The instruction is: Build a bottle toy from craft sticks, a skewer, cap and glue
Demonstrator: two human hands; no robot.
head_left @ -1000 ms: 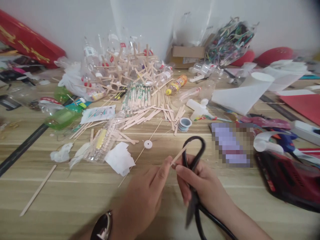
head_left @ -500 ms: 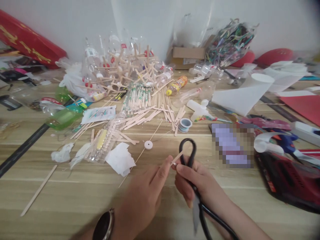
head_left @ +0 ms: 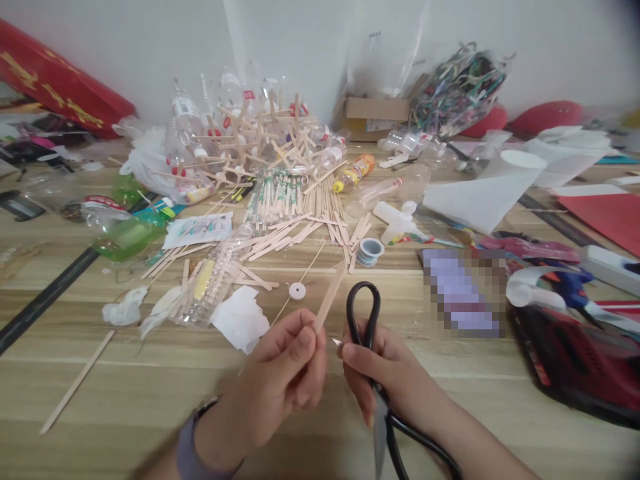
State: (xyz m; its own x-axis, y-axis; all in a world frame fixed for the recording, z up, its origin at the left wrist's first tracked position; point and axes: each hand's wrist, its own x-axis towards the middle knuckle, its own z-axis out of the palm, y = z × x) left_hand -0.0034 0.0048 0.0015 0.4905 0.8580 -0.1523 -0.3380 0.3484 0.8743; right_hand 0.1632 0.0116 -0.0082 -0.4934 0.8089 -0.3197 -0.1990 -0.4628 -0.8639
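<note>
My left hand [head_left: 283,370] is closed on a flat wooden craft stick [head_left: 330,298], pinched near its lower end by thumb and fingers. The stick slants up and to the right. My right hand [head_left: 400,373] is wrapped round a pair of scissors [head_left: 381,423] with black handles. One handle loop stands above the fingers, and the blades point down toward me. A small white pointed piece [head_left: 337,342] pokes out between that thumb and forefinger; its kind is unclear. The two hands are apart, above the wooden table [head_left: 165,380].
A single craft stick [head_left: 77,383] lies at the left. Ahead are a white disc [head_left: 297,291], a wire spool [head_left: 371,251], torn white paper [head_left: 241,319] and a heap of sticks and plastic bottles [head_left: 270,133]. On the right lies a dark red tool case [head_left: 575,367].
My left hand has turned over and drawn left, away from the right hand, bringing the craft stick along and more upright. The scissors have shifted slightly left and down.
</note>
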